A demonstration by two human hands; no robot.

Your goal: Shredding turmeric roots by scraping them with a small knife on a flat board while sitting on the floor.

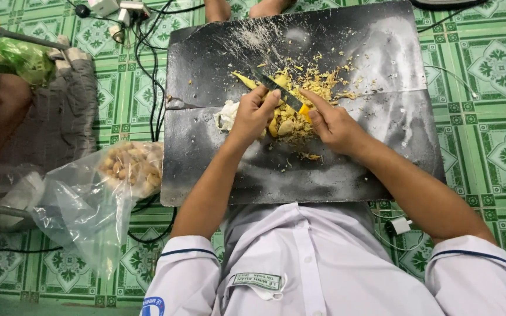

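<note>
Your left hand point(255, 114) is curled closed around a piece of yellow root point(276, 124), pressing it against the dark board point(218, 158) that lies on the green patterned floor point(493, 117). Your right hand point(332, 123) grips the yellow handle of a knife point(279, 90), forefinger stretched along it, and the dark blade slants up and to the left across the top of the root, over your left fingers. A heap of yellow peelings and scraps point(317, 82) is spread on the board just beyond both hands, with a pale scrap point(226, 115) touching the left hand's outer side. Well to your left, on the floor, a clear plastic bag point(89, 199) holds more pale roots point(133, 167), and black cables point(150, 76) run beside the board's left edge.
</note>
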